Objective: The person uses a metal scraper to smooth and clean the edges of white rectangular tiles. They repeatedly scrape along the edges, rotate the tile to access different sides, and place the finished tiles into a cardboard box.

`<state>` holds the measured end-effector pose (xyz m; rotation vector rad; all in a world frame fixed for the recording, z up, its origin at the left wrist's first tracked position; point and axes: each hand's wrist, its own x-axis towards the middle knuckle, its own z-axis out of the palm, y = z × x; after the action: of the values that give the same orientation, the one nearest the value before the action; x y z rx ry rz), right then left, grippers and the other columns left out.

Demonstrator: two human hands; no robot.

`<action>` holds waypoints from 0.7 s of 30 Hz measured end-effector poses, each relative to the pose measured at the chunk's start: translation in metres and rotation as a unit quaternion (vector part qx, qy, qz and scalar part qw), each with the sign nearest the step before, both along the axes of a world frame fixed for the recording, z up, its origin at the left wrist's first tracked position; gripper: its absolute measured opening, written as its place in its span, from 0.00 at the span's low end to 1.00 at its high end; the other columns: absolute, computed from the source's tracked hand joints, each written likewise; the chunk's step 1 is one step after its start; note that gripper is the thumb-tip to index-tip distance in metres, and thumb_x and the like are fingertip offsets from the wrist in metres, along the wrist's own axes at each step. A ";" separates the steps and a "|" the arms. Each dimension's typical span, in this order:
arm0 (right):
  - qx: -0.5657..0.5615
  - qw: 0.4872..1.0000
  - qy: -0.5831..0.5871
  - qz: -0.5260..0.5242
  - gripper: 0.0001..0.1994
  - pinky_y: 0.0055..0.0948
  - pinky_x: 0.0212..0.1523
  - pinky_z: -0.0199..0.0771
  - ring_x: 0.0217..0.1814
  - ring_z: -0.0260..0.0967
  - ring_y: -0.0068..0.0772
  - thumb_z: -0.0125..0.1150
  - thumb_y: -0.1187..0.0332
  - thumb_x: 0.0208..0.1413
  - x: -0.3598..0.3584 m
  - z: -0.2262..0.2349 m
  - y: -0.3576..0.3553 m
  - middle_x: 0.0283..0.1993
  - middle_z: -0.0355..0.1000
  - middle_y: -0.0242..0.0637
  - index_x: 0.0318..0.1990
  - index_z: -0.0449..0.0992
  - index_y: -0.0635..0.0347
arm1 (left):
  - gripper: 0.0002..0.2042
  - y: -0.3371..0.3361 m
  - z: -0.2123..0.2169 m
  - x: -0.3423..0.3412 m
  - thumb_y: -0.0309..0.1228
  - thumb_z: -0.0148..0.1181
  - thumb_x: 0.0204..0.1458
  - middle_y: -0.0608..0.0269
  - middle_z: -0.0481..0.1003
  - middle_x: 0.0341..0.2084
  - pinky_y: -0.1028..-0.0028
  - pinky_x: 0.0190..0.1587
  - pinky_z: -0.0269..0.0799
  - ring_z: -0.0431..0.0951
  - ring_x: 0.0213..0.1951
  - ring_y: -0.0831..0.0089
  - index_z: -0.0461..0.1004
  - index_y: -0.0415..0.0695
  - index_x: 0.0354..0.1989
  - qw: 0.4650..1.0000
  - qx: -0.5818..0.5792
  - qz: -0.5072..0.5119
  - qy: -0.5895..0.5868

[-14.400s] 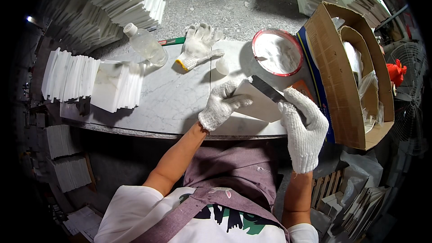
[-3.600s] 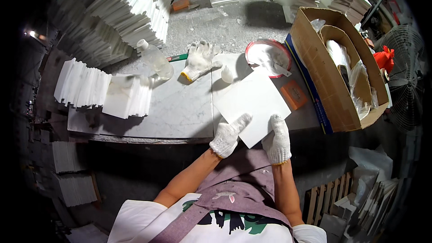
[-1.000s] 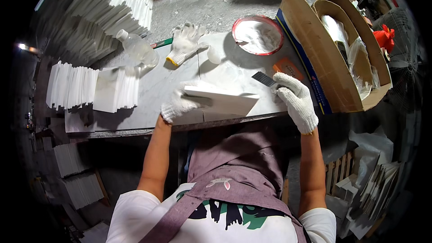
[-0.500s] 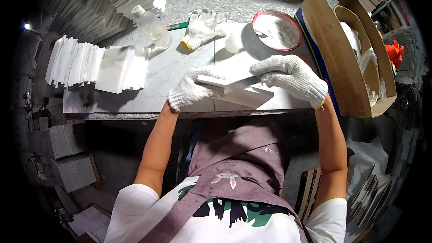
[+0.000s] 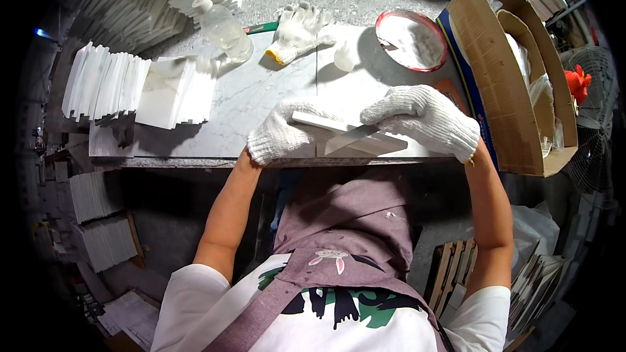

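My left hand (image 5: 282, 132), in a white knit glove, grips a white marble-like tile (image 5: 315, 120) by its left part, above the front of the worktable. The gloved right hand (image 5: 427, 119) is closed around a putty knife, its handle hidden by the fingers. The flat grey blade (image 5: 351, 139) of the knife points left and toward me, lying across the tile's near side. Whether it presses on the tile cannot be made out. Beyond the hands are a spare white glove (image 5: 297, 34), a small translucent bulb-shaped item (image 5: 343, 58) and a red-rimmed dish (image 5: 445, 52) of white paste.
A row of white tiles (image 5: 111, 85) stands on the table's left, near a clear plastic bottle (image 5: 227, 34). A green-handled tool (image 5: 262, 27) lies partly under the spare glove. A cardboard box (image 5: 502, 85) flanks the right side. Stacked tiles (image 5: 169, 0) rise behind.
The knife blade has shifted toward me along the tile and now slants more steeply. Both hands still hold the same things. The whole view has shifted slightly.
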<state>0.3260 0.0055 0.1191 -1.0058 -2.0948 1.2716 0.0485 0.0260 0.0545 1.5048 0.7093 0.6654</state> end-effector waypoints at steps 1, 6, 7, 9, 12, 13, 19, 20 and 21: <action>0.008 1.000 -0.009 0.004 0.11 0.27 0.45 0.73 0.40 0.75 0.31 0.62 0.72 0.51 0.004 -0.001 -0.001 0.39 0.78 0.37 0.44 0.80 0.59 | 0.14 0.000 -0.002 -0.001 0.16 0.60 0.42 0.61 0.79 0.39 0.75 0.48 0.72 0.77 0.43 0.75 0.78 0.39 0.40 1.000 0.003 -0.005 -0.007; 0.028 0.998 -0.055 -0.012 0.11 0.29 0.44 0.74 0.39 0.75 0.32 0.62 0.71 0.51 0.011 0.007 -0.012 0.38 0.77 0.38 0.44 0.80 0.58 | 0.19 -0.004 0.000 -0.003 0.12 0.55 0.40 0.63 0.79 0.41 0.76 0.51 0.70 0.75 0.46 0.78 0.78 0.40 0.42 0.999 0.024 -0.012 -0.021; 0.029 0.997 -0.066 -0.009 0.11 0.29 0.43 0.74 0.39 0.75 0.33 0.63 0.71 0.51 0.010 0.010 -0.014 0.38 0.77 0.38 0.44 0.80 0.58 | 0.19 -0.004 0.001 -0.003 0.13 0.55 0.40 0.63 0.79 0.41 0.76 0.50 0.71 0.76 0.45 0.77 0.78 0.40 0.42 0.999 0.034 -0.012 -0.019; 0.041 0.998 -0.046 -0.002 0.11 0.29 0.43 0.74 0.39 0.75 0.34 0.63 0.71 0.51 0.015 0.005 -0.015 0.38 0.77 0.39 0.44 0.80 0.58 | 0.19 -0.006 0.002 -0.003 0.13 0.56 0.40 0.63 0.79 0.41 0.76 0.50 0.71 0.76 0.45 0.77 0.78 0.40 0.43 0.998 0.053 -0.011 -0.014; 0.042 0.998 -0.043 -0.017 0.11 0.29 0.43 0.74 0.39 0.75 0.36 0.62 0.70 0.51 0.012 0.005 -0.016 0.38 0.77 0.39 0.43 0.80 0.57 | 0.18 -0.004 -0.004 -0.003 0.14 0.57 0.41 0.63 0.79 0.41 0.76 0.49 0.72 0.77 0.44 0.77 0.78 0.41 0.43 1.000 0.026 -0.009 -0.006; 0.041 0.998 -0.043 -0.029 0.11 0.29 0.42 0.74 0.39 0.75 0.36 0.62 0.70 0.51 0.007 0.006 -0.015 0.38 0.77 0.39 0.43 0.80 0.56 | 0.18 -0.003 -0.003 -0.002 0.14 0.58 0.41 0.63 0.79 0.41 0.76 0.49 0.72 0.77 0.44 0.77 0.78 0.41 0.43 0.999 0.030 -0.011 -0.006; 0.049 0.996 -0.066 -0.021 0.12 0.30 0.42 0.73 0.37 0.74 0.37 0.62 0.72 0.49 -0.005 0.008 -0.012 0.37 0.76 0.39 0.43 0.80 0.57 | 0.17 -0.005 0.003 -0.001 0.15 0.59 0.41 0.62 0.79 0.41 0.76 0.48 0.72 0.77 0.43 0.78 0.78 0.40 0.43 0.999 0.049 -0.007 -0.005; 0.067 0.995 -0.077 -0.018 0.12 0.31 0.41 0.73 0.37 0.74 0.39 0.62 0.70 0.50 -0.001 0.010 -0.014 0.37 0.76 0.40 0.43 0.80 0.55 | 0.17 -0.005 0.002 -0.001 0.15 0.59 0.41 0.62 0.79 0.40 0.76 0.49 0.72 0.77 0.43 0.78 0.78 0.40 0.43 0.999 0.047 -0.008 -0.009; 0.063 0.996 -0.066 -0.021 0.13 0.32 0.40 0.73 0.37 0.74 0.40 0.61 0.72 0.49 0.004 0.006 -0.018 0.35 0.76 0.40 0.43 0.80 0.55 | 0.17 -0.004 0.001 -0.002 0.15 0.59 0.41 0.62 0.79 0.40 0.75 0.49 0.72 0.77 0.43 0.78 0.78 0.40 0.43 0.999 0.044 -0.009 -0.013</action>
<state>0.3304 -0.0124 0.1248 -1.0983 -2.2088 1.0641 0.0460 0.0217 0.0551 1.5796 0.6535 0.7095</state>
